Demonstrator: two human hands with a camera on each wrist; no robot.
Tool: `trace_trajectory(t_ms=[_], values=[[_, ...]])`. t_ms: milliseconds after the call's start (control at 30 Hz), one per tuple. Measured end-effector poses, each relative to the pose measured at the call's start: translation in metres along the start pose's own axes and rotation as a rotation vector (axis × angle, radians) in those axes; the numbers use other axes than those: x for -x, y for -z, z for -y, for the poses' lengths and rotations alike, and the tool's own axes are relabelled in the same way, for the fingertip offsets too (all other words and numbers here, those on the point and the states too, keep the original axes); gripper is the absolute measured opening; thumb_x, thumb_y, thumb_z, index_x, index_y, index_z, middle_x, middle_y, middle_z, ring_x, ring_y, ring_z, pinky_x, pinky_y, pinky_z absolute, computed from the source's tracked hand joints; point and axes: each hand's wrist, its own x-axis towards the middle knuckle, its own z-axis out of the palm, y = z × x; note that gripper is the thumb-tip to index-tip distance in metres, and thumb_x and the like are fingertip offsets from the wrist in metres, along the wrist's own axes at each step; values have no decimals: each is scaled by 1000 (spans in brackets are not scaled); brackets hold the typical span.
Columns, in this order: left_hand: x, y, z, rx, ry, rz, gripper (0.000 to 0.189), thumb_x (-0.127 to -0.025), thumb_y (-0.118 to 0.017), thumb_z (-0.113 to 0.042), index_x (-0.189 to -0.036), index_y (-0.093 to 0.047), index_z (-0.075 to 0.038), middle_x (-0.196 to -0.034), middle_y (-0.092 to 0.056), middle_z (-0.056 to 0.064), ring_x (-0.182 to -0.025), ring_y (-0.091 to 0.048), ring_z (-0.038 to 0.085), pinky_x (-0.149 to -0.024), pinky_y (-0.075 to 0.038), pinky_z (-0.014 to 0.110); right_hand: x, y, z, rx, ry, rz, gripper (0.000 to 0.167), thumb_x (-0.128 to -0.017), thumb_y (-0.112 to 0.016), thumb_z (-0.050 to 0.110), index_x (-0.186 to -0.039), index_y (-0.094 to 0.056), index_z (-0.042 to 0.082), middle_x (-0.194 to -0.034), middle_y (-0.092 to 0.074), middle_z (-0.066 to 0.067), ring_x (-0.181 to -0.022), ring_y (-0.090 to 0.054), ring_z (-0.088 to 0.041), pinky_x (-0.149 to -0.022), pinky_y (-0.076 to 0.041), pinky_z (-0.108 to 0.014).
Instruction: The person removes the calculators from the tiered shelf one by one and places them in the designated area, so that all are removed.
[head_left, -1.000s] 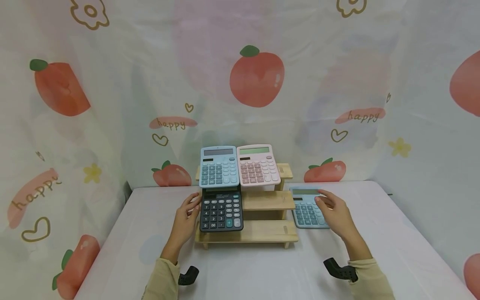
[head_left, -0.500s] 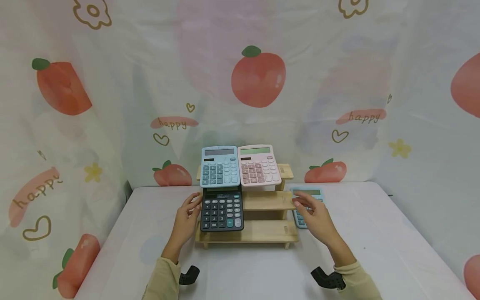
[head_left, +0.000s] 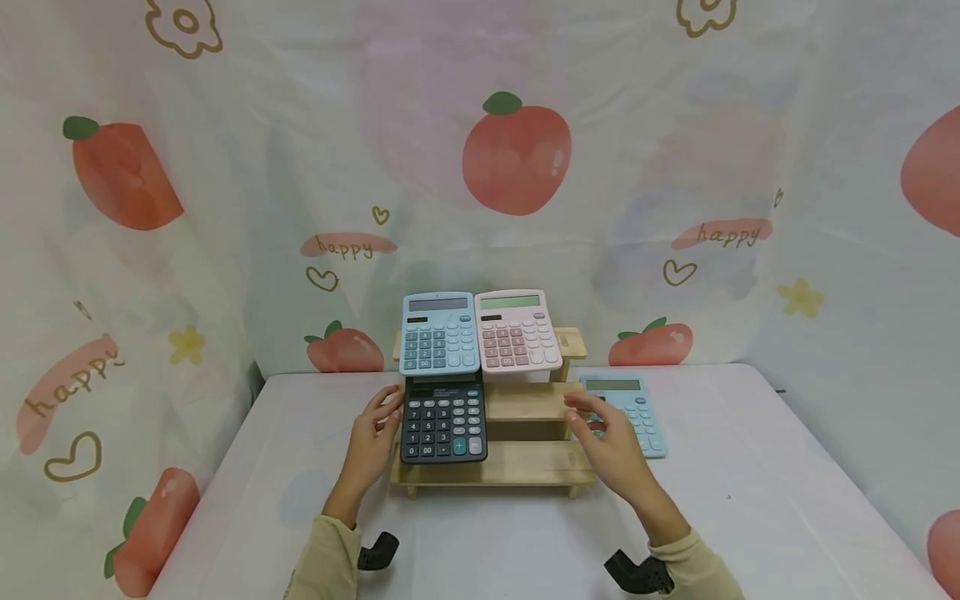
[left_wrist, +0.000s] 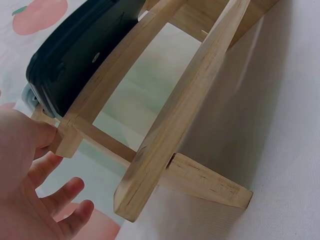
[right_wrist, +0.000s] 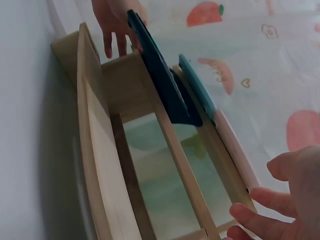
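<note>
My left hand is at the left end of a three-step wooden stand. In the left wrist view, thumb and forefinger pinch the end of the middle plank, the other fingers loose. Beside it a black calculator leans on the stand, its back showing in that wrist view. My right hand hovers at the stand's right end with loosely bent fingers, holding nothing. Behind it a blue calculator lies on the table, partly covered by the hand.
A second blue calculator and a pink calculator lean side by side on the top step. The white table meets a fruit-printed cloth backdrop behind and at both sides.
My right hand has moved left, from over the blue calculator on the table to the stand's right end, uncovering that calculator's right side. My left hand and the propped calculators have stayed put.
</note>
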Motion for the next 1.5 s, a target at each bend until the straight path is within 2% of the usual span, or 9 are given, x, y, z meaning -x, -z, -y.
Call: trace_trajectory(t_ms=[167,300,533,733,867,967,1367,1500], values=[[0,1,0,10,16,8,37,-105,-49,-6,-140,-56,5,-157,-45,14,-147,-42,34,-102,-48,54,5,-13,9,-28,10,0,28,-101,-61,12,-126,-67,1,-124,-71,-14,-105,-68,-27,-86,-53,-31],[0,1,0,8,11,10,37,-105,-49,-6,-140,-56,6,-157,-45,16,-147,-42,35,-102,-48,54,10,-25,16,-59,-16,38,27,-100,-63,13,-125,-67,4,-126,-70,-11,-108,-66,-25,-88,-52,-30],[0,1,0,-10,-4,-1,37,-105,-50,-5,-139,-57,5,-155,-46,18,-146,-42,37,-99,-49,54,17,-46,24,-129,-45,174,36,-100,-62,13,-135,-61,7,-131,-68,-12,-120,-63,-29,-94,-52,-37],[0,2,-1,-8,-2,4,37,-105,-50,-6,-139,-57,4,-156,-46,17,-146,-42,37,-99,-48,53,21,-61,24,-228,-8,320,51,-101,-60,13,-150,-47,11,-130,-65,-17,-121,-60,-38,-93,-54,-32],[0,2,0,-8,-16,-1,37,-104,-50,-6,-139,-57,4,-156,-46,17,-146,-42,37,-99,-49,54,21,-70,23,-332,13,429,56,-103,-55,10,-156,-36,10,-136,-60,-24,-122,-58,-42,-97,-53,-30],[-1,2,1,-13,-30,-8,36,-104,-51,-5,-138,-58,5,-155,-47,18,-145,-43,38,-98,-50,55,21,-74,23,-399,5,479,59,-104,-53,9,-159,-31,9,-141,-56,-27,-124,-56,-45,-98,-51,-26],[1,2,-1,10,5,14,38,-105,-51,-7,-140,-57,4,-157,-45,17,-148,-40,36,-102,-48,58,20,-77,24,-510,-55,536,60,-104,-50,8,-159,-26,3,-157,-38,-30,-134,-50,-46,-100,-46,-16],[1,2,-1,8,4,16,38,-105,-51,-8,-140,-57,4,-157,-46,15,-148,-40,36,-102,-48,57,20,-77,23,-543,-73,542,59,-105,-51,10,-159,-27,2,-160,-34,-29,-140,-45,-47,-104,-45,-16]])
